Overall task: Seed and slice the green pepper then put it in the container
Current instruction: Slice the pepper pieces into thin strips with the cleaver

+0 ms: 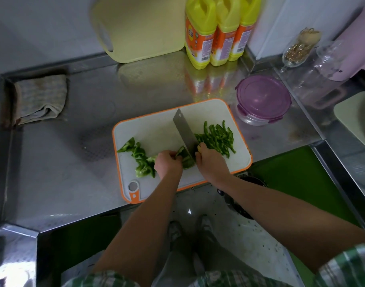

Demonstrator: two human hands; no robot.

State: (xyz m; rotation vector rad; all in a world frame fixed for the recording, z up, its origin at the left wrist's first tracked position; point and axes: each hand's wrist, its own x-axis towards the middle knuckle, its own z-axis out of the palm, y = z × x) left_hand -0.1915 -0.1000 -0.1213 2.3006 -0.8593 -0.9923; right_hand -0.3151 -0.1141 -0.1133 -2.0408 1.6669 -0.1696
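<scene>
On the white cutting board with an orange rim (156, 129), my left hand (167, 164) holds down a green pepper piece (186, 160) with curled fingers. My right hand (210, 162) grips the handle of a cleaver (184, 133), whose blade stands against the pepper piece. A heap of thin green pepper strips (217, 138) lies to the right of the blade. Larger uncut pepper pieces (140, 158) lie to the left of my left hand. A round clear container with a purple lid (263, 99) stands shut, beyond the board's right corner.
Yellow bottles (216, 32) and a pale yellow board (142, 27) lean at the back wall. A folded cloth (40, 98) lies at the far left. A glass with small items (297, 50) and clear jars (322, 65) stand at the right. The steel counter's front edge (94, 216) runs below the board.
</scene>
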